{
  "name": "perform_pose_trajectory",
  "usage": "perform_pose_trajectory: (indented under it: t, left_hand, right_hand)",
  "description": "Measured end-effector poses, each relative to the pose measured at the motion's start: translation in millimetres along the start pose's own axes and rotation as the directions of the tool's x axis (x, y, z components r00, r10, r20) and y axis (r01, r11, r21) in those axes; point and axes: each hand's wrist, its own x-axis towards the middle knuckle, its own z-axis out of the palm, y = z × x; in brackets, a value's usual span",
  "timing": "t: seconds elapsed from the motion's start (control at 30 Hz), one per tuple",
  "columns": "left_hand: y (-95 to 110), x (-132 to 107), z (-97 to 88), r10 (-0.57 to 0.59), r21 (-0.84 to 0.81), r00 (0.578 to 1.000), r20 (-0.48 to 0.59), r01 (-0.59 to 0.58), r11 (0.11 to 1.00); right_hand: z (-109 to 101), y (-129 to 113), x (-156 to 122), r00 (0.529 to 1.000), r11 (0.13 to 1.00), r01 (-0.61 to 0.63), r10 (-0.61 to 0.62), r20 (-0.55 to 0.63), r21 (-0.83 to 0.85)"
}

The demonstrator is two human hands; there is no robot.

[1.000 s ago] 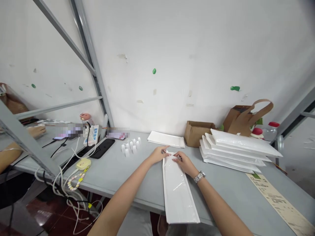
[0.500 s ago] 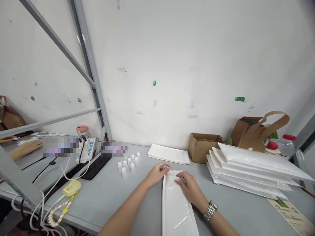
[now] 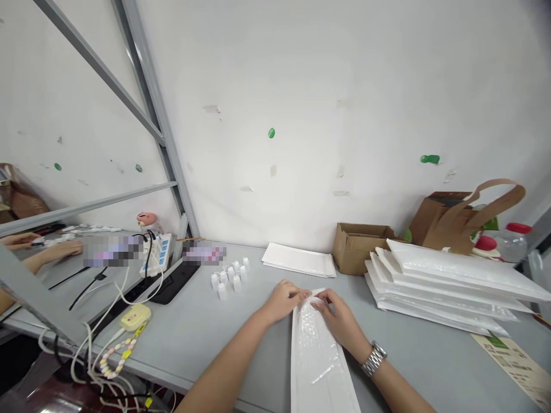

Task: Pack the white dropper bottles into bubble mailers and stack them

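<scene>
A long white bubble mailer [image 3: 317,361] lies lengthwise on the grey table [image 3: 193,338], running off the bottom of the view. My left hand [image 3: 284,302] and my right hand [image 3: 340,321] are close together at its far end. Both sets of fingers pinch the top edge of the mailer, and the edge looks slightly bent. The near end of the mailer is out of view.
Right of the hands stands a stack of white padded mailers [image 3: 439,287]. Behind lie flat white mailers [image 3: 299,259], small white bottles [image 3: 228,279] and a cardboard box [image 3: 357,248]. A co-worker's hand [image 3: 60,250] shows at far left, beyond a power strip [image 3: 157,255] and tangled white cables [image 3: 103,344].
My hands have drawn closer together on the mailer's far edge, with the right fingers now gripping it. The view has shifted slightly, moving the table items to the right.
</scene>
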Motion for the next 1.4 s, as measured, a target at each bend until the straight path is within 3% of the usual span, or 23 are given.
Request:
perform_pose_trajectory:
  t: [0.2, 0.43, 0.53, 0.57, 0.6, 0.63, 0.67, 0.7, 0.73, 0.77, 0.8, 0.9, 1.03, 1.23, 1.4]
  left_hand:
    - [4.5, 0.5, 6.1, 0.054, 0.057, 0.995, -0.089, -0.049, 0.997]
    - [7.9, -1.8, 2.3, 0.108, 0.241, 0.992, -0.061, -0.09, 0.966]
    - [13.5, -12.7, -10.4, 0.17, 0.324, 0.953, -0.251, -0.083, 0.942]
    - [15.7, -19.8, -17.5, 0.188, 0.347, 0.906, -0.378, -0.05, 0.937]
    - [17.5, -28.5, -26.0, 0.199, 0.349, 0.829, -0.523, -0.004, 0.937]
    - [18.7, -38.4, -35.3, 0.205, 0.352, 0.712, -0.672, 0.064, 0.934]
    - [18.8, -48.9, -45.2, 0.206, 0.35, 0.553, -0.807, 0.167, 0.922]
    - [17.8, -59.1, -55.2, 0.185, 0.327, 0.427, -0.885, 0.289, 0.9]
    - [15.5, -68.3, -64.8, 0.149, 0.287, 0.342, -0.928, 0.4, 0.87]
    - [12.2, -75.9, -73.6, 0.103, 0.249, 0.307, -0.946, 0.485, 0.838]
    - [8.2, -81.4, -81.3, 0.049, 0.222, 0.314, -0.948, 0.543, 0.81]
    - [-4.6, -86.5, -96.4, -0.114, 0.198, 0.414, -0.903, 0.638, 0.744]
    - [-14.6, -81.3, -101.2, -0.231, 0.201, 0.506, -0.831, 0.66, 0.724]
    - [-15.2, -86.0, -98.6, -0.311, 0.174, 0.531, -0.788, 0.677, 0.715]
    - [7.1, -96.8, -92.9, -0.291, 0.127, 0.514, -0.807, 0.633, 0.764]
  right_hand:
    - [0.1, 6.6, 3.0, 0.999, 1.0, 0.024, -0.024, -0.032, 0.015]
    - [4.2, 10.5, 5.3, 1.0, 1.0, 0.028, -0.028, -0.013, -0.01]
    - [0.6, 14.0, 8.4, 1.0, 1.0, 0.013, -0.013, -0.018, -0.023]
    - [-1.2, 15.5, 9.7, 1.0, 1.0, 0.008, -0.008, -0.014, -0.026]
    - [-3.1, 17.0, 10.9, 1.0, 1.0, 0.007, -0.007, -0.011, -0.028]
    - [-4.8, 18.5, 12.1, 1.0, 1.0, 0.011, -0.011, -0.011, -0.029]
    - [-6.1, 19.9, 13.1, 1.0, 0.999, 0.02, -0.021, -0.014, -0.027]
    - [-7.1, 20.9, 13.8, 0.999, 0.999, 0.032, -0.033, -0.022, -0.025]
    - [-7.6, 21.6, 14.3, 0.999, 0.999, 0.041, -0.042, -0.031, -0.023]
    - [-7.9, 21.9, 14.6, 0.998, 0.999, 0.047, -0.047, -0.036, -0.02]
    - [-8.0, 21.9, 14.6, 0.998, 0.999, 0.047, -0.048, -0.037, -0.018]
    - [-8.5, 20.8, 14.0, 0.999, 0.999, 0.037, -0.037, -0.03, -0.015]
    - [-9.7, 20.0, 12.8, 0.999, 0.999, 0.034, -0.035, -0.024, -0.022]
    - [-10.3, 19.9, 12.5, 0.999, 0.999, 0.038, -0.038, -0.013, -0.034]
    - [-11.9, 13.2, 10.7, 0.998, 0.998, 0.056, -0.056, 0.003, -0.018]
